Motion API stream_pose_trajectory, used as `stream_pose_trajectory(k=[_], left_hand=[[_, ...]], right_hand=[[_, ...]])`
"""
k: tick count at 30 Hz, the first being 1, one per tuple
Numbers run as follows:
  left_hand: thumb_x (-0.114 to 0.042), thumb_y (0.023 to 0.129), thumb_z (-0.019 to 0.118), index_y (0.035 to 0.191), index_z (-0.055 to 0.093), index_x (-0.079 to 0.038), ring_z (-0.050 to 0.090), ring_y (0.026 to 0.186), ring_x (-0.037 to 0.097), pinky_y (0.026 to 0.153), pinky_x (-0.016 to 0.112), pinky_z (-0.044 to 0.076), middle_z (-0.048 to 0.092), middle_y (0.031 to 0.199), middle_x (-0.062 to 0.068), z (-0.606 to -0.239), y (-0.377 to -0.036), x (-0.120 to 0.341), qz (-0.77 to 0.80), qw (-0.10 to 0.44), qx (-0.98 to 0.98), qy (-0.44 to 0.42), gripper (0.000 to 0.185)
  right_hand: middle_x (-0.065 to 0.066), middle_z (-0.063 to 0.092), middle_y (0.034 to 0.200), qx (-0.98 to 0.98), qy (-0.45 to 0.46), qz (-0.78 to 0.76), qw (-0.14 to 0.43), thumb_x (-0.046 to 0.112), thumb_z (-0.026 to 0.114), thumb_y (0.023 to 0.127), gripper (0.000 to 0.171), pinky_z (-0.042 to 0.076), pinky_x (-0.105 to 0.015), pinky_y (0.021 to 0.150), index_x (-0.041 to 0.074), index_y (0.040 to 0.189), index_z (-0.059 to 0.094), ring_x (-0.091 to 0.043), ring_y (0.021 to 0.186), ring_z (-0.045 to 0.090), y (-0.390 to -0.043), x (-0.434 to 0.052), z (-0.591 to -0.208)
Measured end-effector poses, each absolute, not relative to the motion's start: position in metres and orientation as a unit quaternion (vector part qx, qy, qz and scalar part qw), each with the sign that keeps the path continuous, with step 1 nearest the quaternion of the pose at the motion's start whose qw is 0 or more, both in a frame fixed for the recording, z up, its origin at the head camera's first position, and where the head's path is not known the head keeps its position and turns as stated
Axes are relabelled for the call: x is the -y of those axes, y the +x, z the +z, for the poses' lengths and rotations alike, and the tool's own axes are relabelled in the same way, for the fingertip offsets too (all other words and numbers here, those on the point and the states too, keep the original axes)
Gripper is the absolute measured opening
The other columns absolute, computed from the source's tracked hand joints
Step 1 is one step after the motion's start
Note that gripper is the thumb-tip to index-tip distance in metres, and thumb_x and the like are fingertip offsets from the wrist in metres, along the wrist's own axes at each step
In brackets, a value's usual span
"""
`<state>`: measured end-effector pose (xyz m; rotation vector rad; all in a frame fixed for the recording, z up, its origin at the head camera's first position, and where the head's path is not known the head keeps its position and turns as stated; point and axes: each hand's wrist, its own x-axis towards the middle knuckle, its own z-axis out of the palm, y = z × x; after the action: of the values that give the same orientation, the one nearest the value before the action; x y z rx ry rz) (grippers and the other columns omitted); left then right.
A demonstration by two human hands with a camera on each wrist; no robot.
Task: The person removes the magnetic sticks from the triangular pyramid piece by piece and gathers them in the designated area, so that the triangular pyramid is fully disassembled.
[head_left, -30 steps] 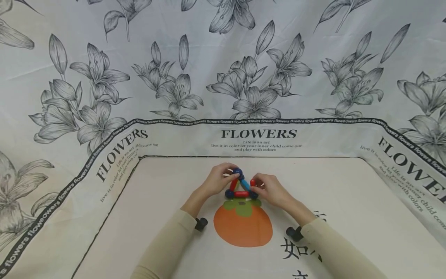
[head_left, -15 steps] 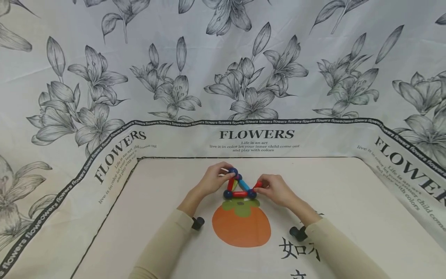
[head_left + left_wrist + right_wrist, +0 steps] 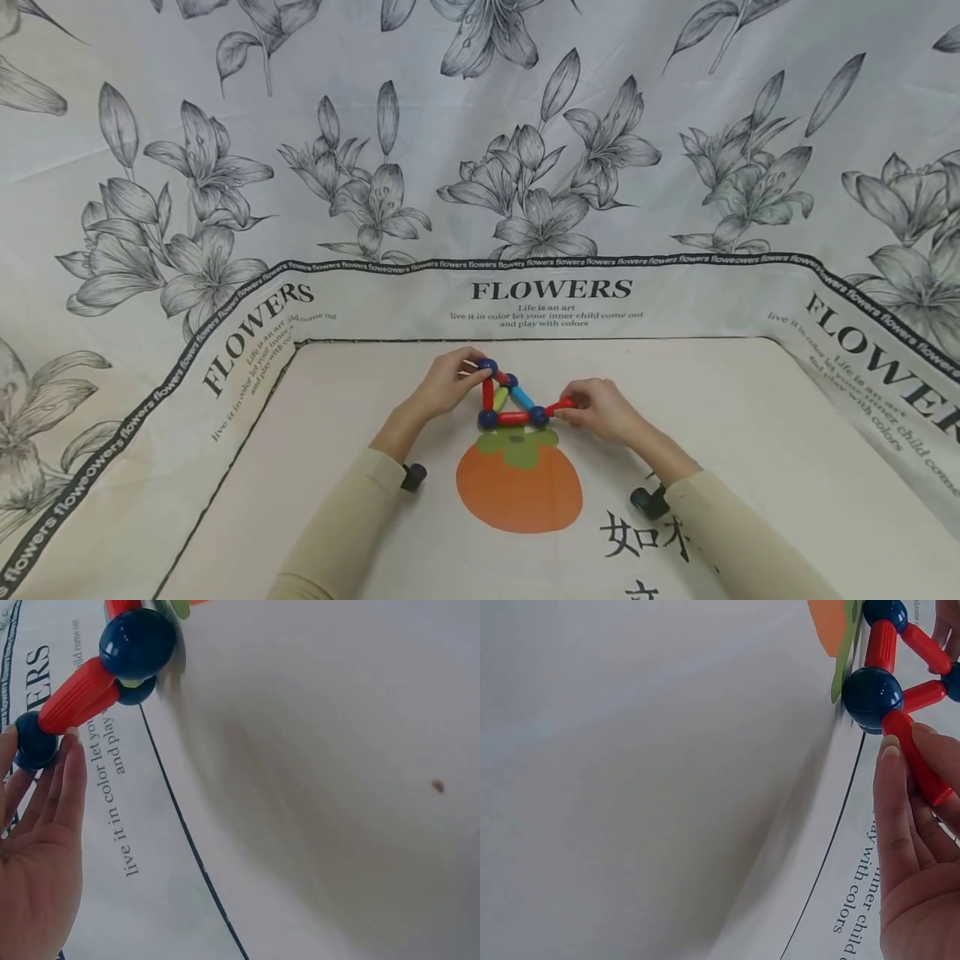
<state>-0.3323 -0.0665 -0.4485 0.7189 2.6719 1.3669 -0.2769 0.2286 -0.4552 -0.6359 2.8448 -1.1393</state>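
Blue balls joined by colored rods form a small magnetic building frame. My left hand (image 3: 446,385) pinches the raised blue ball (image 3: 487,367), which also appears between thumb and fingers in the left wrist view. From it, one red rod (image 3: 488,393) runs down to the left lower ball (image 3: 487,418); a second red one leads to the back ball (image 3: 512,381). My right hand (image 3: 603,410) pinches a red rod (image 3: 913,754) between thumb and fingers, its end touching the right lower ball (image 3: 872,699). Blue (image 3: 522,398) and yellow-green (image 3: 501,399) rods sit behind.
Under the frame lies a pale cloth (image 3: 360,392) printed with an orange persimmon (image 3: 520,487) and black characters (image 3: 630,533). A flower-patterned curtain (image 3: 375,208) stands behind and at the sides. Dark wrist cameras (image 3: 649,502) sit at both cuffs.
My left hand has moved left with the raised ball, spreading the frame open. My right hand has shifted slightly right; its red rod has tipped from upright to slanting beside the right lower ball.
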Motion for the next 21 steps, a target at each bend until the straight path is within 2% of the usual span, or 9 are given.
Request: stream_pose_trajectory(k=[4, 10, 21], left_hand=[[-0.026, 0.101, 0.068, 0.12, 0.064, -0.01, 0.068, 0.11, 0.022, 0.093, 0.037, 0.056, 0.069, 0.116, 0.005, -0.449, -0.334, 0.075, 0.44, 0.023, -0.867, 0.234, 0.025], [-0.024, 0.1, 0.069, 0.118, 0.063, -0.008, 0.068, 0.108, 0.021, 0.091, 0.036, 0.057, 0.069, 0.112, 0.005, -0.448, -0.328, 0.087, 0.443, 0.046, -0.866, 0.225, 0.026], [-0.024, 0.099, 0.07, 0.115, 0.063, -0.008, 0.066, 0.102, 0.018, 0.091, 0.037, 0.056, 0.068, 0.104, 0.003, -0.446, -0.315, 0.106, 0.424, 0.089, -0.877, 0.209, 0.024]], right_hand=[[-0.003, 0.071, 0.083, -0.907, -0.202, -0.37, 0.019, 0.009, 0.078, 0.089, 0.009, 0.055, -0.026, 0.061, 0.004, 0.095, 0.073, -0.013, 0.066, 0.063, -0.278, -0.229, -0.454], [-0.002, 0.072, 0.085, -0.908, -0.205, -0.363, 0.045, 0.008, 0.078, 0.089, 0.009, 0.055, -0.026, 0.064, 0.004, 0.097, 0.076, -0.014, 0.068, 0.064, -0.28, -0.231, -0.453], [-0.001, 0.07, 0.079, -0.904, -0.217, -0.361, 0.078, 0.004, 0.076, 0.087, 0.01, 0.052, -0.028, 0.064, 0.005, 0.097, 0.077, -0.017, 0.071, 0.06, -0.281, -0.239, -0.453]])
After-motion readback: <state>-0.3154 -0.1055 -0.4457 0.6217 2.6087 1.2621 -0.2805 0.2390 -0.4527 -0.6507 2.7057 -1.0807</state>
